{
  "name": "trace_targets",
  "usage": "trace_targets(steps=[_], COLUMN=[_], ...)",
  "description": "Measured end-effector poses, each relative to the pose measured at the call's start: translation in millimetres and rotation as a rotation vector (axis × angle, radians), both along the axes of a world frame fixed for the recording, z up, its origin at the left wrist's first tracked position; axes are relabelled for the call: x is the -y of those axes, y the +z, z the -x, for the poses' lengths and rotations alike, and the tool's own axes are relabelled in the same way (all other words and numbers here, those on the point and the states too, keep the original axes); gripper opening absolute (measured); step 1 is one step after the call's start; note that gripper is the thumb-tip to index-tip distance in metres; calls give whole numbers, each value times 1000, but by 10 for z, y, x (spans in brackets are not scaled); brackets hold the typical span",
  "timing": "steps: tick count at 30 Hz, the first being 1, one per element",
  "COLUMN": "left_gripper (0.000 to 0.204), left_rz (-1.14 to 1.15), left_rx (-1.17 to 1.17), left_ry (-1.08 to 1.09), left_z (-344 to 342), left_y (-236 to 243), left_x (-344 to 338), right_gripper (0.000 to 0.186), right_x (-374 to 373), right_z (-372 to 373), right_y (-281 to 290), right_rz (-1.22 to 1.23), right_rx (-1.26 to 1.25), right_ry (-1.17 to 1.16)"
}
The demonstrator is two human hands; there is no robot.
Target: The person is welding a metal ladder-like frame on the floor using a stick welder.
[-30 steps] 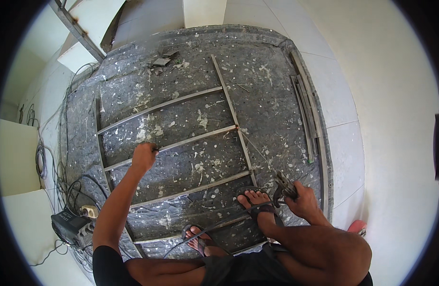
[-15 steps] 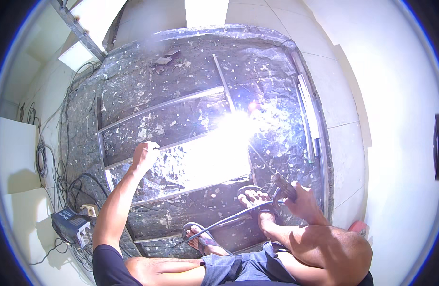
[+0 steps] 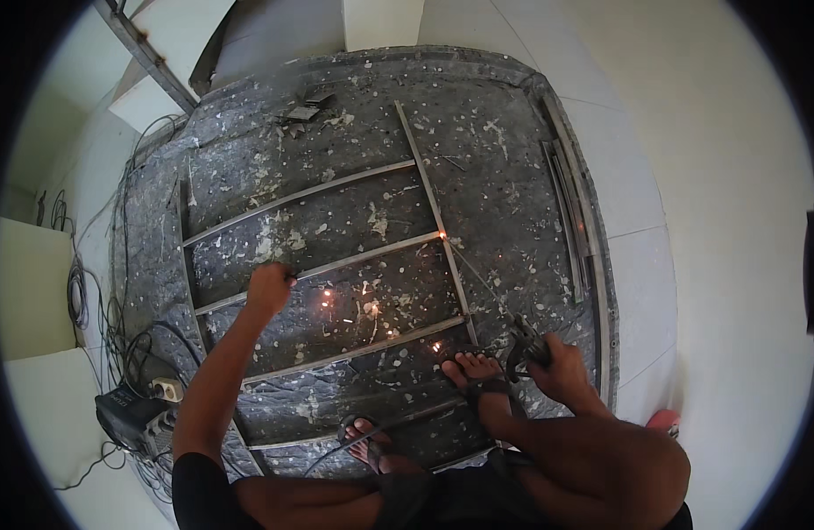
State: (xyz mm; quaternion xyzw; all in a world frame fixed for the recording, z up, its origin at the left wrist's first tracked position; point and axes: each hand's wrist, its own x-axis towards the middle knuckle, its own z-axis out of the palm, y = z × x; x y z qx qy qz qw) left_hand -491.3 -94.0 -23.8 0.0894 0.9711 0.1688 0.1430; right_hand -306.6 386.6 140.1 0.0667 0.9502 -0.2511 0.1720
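Note:
A ladder-like frame of thin metal bars [image 3: 357, 256] lies on a grey, paint-spattered mat [image 3: 495, 177]. My left hand [image 3: 270, 290] is closed over a crossbar near its middle, on a small dark thing too hidden to name. My right hand [image 3: 557, 371] grips a welding electrode holder [image 3: 529, 337] at the lower right. Its thin rod [image 3: 478, 276] reaches up-left to a glowing orange joint [image 3: 441, 236], where a crossbar meets the right-hand bar. I cannot tell whether the tip touches it. Several small orange sparks [image 3: 327, 294] glow on the mat inside and beside the frame.
A welding machine [image 3: 133, 415], a socket block [image 3: 167, 389] and tangled cables [image 3: 80, 296] sit at the left. Loose bars [image 3: 557, 212] lie along the mat's right edge, small metal plates [image 3: 303, 113] at the back. My sandalled feet [image 3: 473, 375] are at the frame's near end.
A blinding white arc lit the right-hand joint half a second ago; it is gone, leaving a glowing spot and scattered sparks that were absent a second ago. Both hands keep nearly the same places.

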Motion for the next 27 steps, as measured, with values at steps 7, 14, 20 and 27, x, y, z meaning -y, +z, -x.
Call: trace_targets(steps=[7,14,20,27], left_gripper=[17,16,15,15], left_rz=[-31,-23,-21,-27], left_rx=[8,26,19,11], left_ry=[27,42,-1,0], left_z=[-2,-4,1,-1], left_y=[97,108,126,137], left_x=[-43,-52,-50,-57], right_gripper=[36,32,29,29], right_x=[31,34,5,38], right_z=[6,17,-10,-2], right_y=[-3,-2,-9,-20], right_rz=[2,9,49,25], right_rx=[-24,-7,-36,-98], right_ry=[12,2,-67,21])
